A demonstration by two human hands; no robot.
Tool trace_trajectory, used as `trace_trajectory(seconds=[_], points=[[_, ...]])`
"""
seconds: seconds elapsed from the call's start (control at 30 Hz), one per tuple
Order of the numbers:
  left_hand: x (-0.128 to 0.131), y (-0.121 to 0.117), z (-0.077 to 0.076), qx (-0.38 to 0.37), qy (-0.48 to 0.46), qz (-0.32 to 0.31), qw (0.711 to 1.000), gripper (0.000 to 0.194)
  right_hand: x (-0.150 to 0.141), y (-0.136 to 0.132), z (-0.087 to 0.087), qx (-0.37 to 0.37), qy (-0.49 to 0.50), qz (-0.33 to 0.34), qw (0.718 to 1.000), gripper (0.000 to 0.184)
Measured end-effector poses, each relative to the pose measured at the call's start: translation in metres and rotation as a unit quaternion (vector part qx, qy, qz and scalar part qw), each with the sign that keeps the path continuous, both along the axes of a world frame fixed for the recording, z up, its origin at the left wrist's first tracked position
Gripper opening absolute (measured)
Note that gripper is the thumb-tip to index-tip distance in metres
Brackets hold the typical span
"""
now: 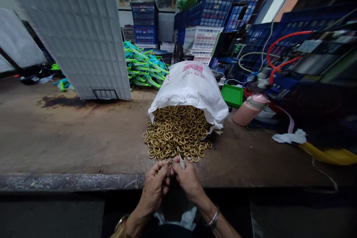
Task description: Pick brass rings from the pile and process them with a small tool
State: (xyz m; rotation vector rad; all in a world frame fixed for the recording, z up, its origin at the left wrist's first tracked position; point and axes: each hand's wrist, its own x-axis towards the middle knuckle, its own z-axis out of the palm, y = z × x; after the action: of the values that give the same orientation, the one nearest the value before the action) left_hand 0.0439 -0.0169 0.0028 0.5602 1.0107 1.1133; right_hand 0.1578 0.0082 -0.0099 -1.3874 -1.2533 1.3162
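Observation:
Both hands meet in front of the table's near edge. My left hand (156,180) is closed, its fingertips pinching a small brass-coloured ring (169,161). Close against it, my right hand (187,179) is closed too, with its fingertips at the same ring. A slim pale tool with a dark tip (182,162) sticks up from the right hand's grip; its exact kind is unclear. Just beyond the hands lies a heap of similar rings (175,134), spilling from the open mouth of a white woven sack (192,81) lying on its side.
The brown tabletop (83,137) ends in a worn front edge. A white padded panel (83,37) stands at left, beside a green and blue pile (145,65). At right are a green tray (232,95), a pink bottle (249,109) and machinery with orange hoses (279,67). Crates (203,35) are stacked behind.

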Motion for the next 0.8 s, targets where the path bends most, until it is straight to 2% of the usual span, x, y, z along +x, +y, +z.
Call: trace_trajectory(seconds=[0.17, 0.33, 0.43, 0.6, 0.8], points=[[0.0, 0.001, -0.004, 0.03, 0.094, 0.005, 0.995, 0.027, 0.004, 0.0, 0.009, 0.031, -0.056, 0.03, 0.998, 0.019], [-0.002, -0.001, 0.004, 0.13, 0.2, 0.012, 0.971, 0.02, 0.005, 0.001, 0.016, 0.083, -0.128, 0.043, 0.987, 0.026], [-0.002, -0.002, 0.007, 0.112, 0.176, -0.004, 0.978, 0.022, 0.004, 0.002, 0.013, 0.083, -0.154, 0.041, 0.984, 0.028], [-0.002, -0.003, 0.008, 0.019, 0.087, -0.045, 0.995, 0.031, 0.003, 0.002, 0.01, 0.058, -0.1, 0.046, 0.992, 0.028], [-0.003, -0.004, 0.006, -0.006, 0.034, -0.064, 0.997, 0.031, 0.003, 0.0, 0.011, 0.053, -0.103, 0.043, 0.992, 0.027]])
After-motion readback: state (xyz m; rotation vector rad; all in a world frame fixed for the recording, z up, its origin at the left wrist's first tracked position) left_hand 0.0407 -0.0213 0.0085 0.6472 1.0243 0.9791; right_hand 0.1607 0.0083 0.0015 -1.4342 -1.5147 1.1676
